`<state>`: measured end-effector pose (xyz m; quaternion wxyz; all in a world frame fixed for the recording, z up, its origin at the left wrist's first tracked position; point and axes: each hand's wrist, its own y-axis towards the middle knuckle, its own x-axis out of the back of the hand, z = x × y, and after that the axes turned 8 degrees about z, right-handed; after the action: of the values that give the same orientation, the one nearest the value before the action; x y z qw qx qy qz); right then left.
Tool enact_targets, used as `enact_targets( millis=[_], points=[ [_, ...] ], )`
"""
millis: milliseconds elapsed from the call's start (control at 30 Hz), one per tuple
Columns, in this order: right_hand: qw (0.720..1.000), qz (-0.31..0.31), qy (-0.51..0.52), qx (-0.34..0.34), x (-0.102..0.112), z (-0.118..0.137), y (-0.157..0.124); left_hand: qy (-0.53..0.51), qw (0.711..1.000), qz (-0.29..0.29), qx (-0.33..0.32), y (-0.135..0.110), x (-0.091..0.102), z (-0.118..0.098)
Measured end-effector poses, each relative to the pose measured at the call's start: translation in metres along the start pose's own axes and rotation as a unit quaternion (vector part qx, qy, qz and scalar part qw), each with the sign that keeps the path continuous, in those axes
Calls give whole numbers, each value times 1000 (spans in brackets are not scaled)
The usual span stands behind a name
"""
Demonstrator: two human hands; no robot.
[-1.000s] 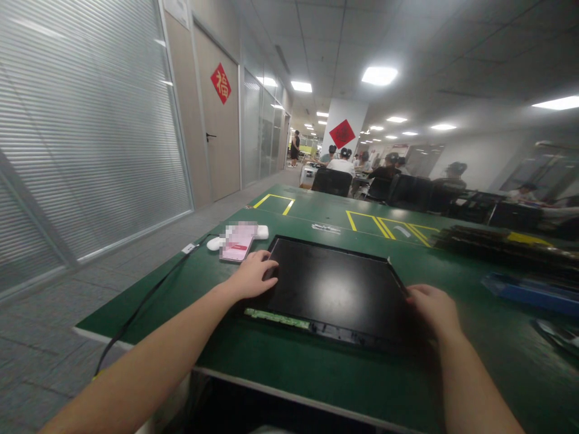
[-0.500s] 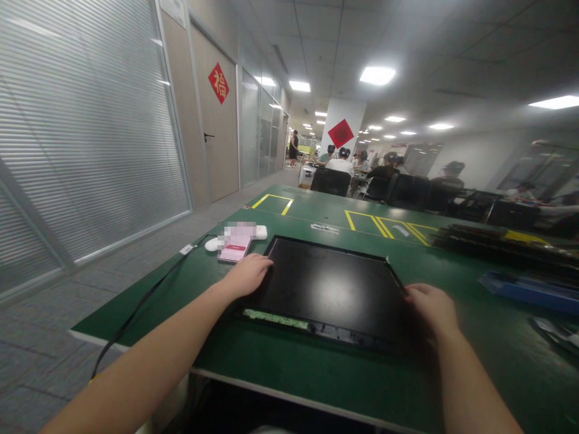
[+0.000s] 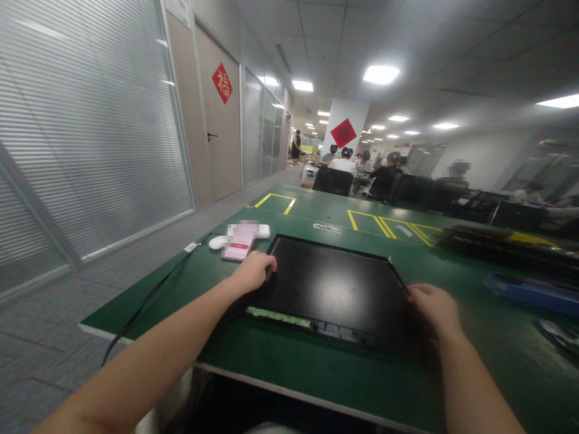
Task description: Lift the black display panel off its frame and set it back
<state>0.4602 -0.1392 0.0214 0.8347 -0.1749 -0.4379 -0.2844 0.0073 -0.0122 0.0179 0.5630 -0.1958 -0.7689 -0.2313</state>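
Observation:
A black flat display panel (image 3: 335, 283) lies screen-up in front of me, with a green circuit board strip (image 3: 278, 317) along its near edge. My left hand (image 3: 254, 271) is closed on the panel's left edge, its fingers bent over the frame. At the opposite side, my right hand (image 3: 435, 304) grips the right edge, thumb and finger near the rim. The fingers under the panel are hidden on both sides.
The green table (image 3: 362, 386) carries a phone (image 3: 237, 246) beside white objects at the left. Yellow tape (image 3: 384, 228) marks its far part. On the right are a blue tray (image 3: 534, 294) and a dark stack (image 3: 493, 247). Several people sit beyond.
My left hand has shifted slightly on the panel's left edge, and its fingers now curl over the frame more. The right hand keeps its place. The whole view has moved a little.

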Motion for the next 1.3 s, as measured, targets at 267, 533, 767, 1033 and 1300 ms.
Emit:
enact_targets(
  millis=[267, 533, 767, 1033, 1300],
  points=[
    [1000, -5, -3, 0, 0, 1, -1, 2, 1000, -9, 13, 1, -2, 0],
    [1000, -9, 0, 13, -2, -4, 3, -38, 999, -22, 24, 0, -3, 1],
    [1000, -6, 4, 2, -1, -1, 0, -63, 997, -29, 15, -2, -3, 3],
    [1000, -9, 5, 9, -2, 0, -1, -31, 999, -18, 7, -2, -6, 3],
    [1000, -2, 7, 8, -3, -2, -1, -31, 999, -17, -6, 0, -5, 4]
  ],
)
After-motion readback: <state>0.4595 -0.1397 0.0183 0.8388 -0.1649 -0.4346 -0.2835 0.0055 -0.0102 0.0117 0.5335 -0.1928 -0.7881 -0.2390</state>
